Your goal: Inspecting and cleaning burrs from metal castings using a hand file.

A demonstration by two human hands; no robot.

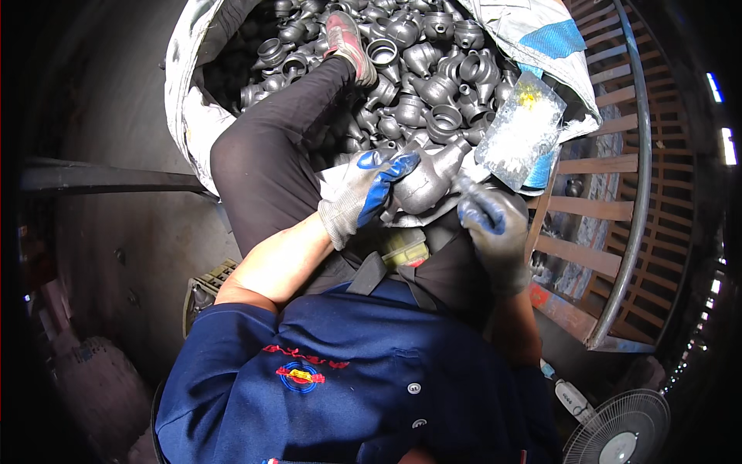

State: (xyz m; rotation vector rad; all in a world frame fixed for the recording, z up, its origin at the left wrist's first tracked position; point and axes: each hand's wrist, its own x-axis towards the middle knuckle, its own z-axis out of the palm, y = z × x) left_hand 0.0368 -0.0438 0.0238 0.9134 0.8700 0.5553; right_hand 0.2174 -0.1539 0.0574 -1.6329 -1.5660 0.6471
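Observation:
My left hand, in a grey glove with blue rubber on the fingers, grips a dark grey metal casting. The casting has a round bulb body and a narrow neck pointing up and right. Close beside it on the right, my gloved right hand is closed with fingers pinched together. A small greyish thing juts from those fingers toward the casting, too blurred to name. Many similar castings lie heaped in a large white woven sack in front of me.
My bent leg reaches into the sack, with the shoe on the castings. A clear plastic-covered sheet lies at the sack's right edge. Beyond stands a slatted metal frame. A fan is at lower right, a crate at left.

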